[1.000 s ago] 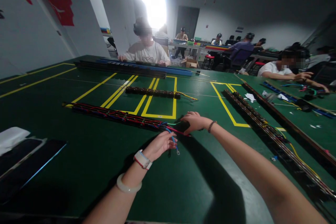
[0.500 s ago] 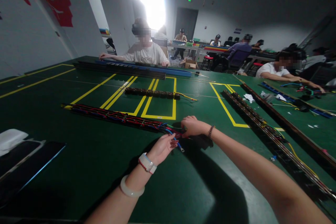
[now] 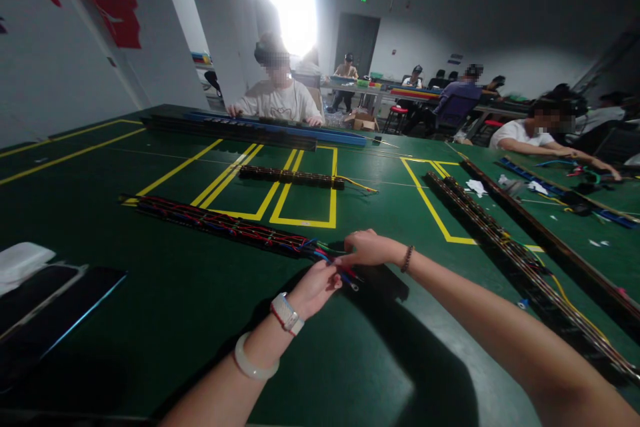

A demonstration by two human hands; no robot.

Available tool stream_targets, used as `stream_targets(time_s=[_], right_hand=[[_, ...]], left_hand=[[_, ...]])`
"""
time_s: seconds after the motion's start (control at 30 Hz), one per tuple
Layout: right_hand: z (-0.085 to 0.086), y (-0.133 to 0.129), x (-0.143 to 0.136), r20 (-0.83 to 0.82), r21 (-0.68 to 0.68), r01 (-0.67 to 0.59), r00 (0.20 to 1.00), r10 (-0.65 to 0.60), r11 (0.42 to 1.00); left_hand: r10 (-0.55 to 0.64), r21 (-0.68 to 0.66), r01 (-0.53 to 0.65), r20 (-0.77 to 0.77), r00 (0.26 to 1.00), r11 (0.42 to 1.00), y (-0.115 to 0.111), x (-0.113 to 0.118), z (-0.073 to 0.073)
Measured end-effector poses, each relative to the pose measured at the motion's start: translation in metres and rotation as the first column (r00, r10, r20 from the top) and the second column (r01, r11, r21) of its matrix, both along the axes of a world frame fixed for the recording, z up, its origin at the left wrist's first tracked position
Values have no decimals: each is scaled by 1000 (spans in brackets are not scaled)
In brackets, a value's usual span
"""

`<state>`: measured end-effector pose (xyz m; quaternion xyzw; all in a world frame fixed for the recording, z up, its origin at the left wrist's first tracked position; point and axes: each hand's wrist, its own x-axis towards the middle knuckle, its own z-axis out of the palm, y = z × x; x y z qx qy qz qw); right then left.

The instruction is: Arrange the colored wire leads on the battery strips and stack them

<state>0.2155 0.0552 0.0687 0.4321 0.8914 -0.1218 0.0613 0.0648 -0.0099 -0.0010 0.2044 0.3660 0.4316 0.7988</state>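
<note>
Left hand (image 3: 316,287) pinches coloured wires (image 3: 321,255) of the wiring harness (image 3: 225,225), apparently steadying them beside the curled right hand (image 3: 374,250), whose hold is hidden.

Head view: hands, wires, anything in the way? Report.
Left hand closed on coloured wires; right hand at same wires, grip hidden. Wired strip lying on green table. Hands partly cover the wires.

wire bundle (image 3: 220,223) on table (image 3: 165,300)

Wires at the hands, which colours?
Red, blue and green wires show; best seen in the head view.
</note>
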Motion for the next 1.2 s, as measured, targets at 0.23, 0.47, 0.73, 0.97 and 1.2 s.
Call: stream_targets(time_s=[0.23,0.47,0.73,0.97,1.2], right_hand=[[0,15,9,81,207,-50,996,34,977],[-21,29,11,140,530,-290,957,255,797],[-37,61,-3,332,621,-462,887,321,633],[-38,62,6,377,635,-487,873,311,599],[-48,21,29,33,665,-192,973,228,722]], left_hand=[[-126,32,127,-23,992,991,3,-13,7],[-193,75,199,-84,978,977,9,-19,0],[-252,51,261,-138,958,964,9,-23,6],[-177,26,178,-45,983,984,8,-16,6],[-123,0,123,32,992,992,6,-13,10]])
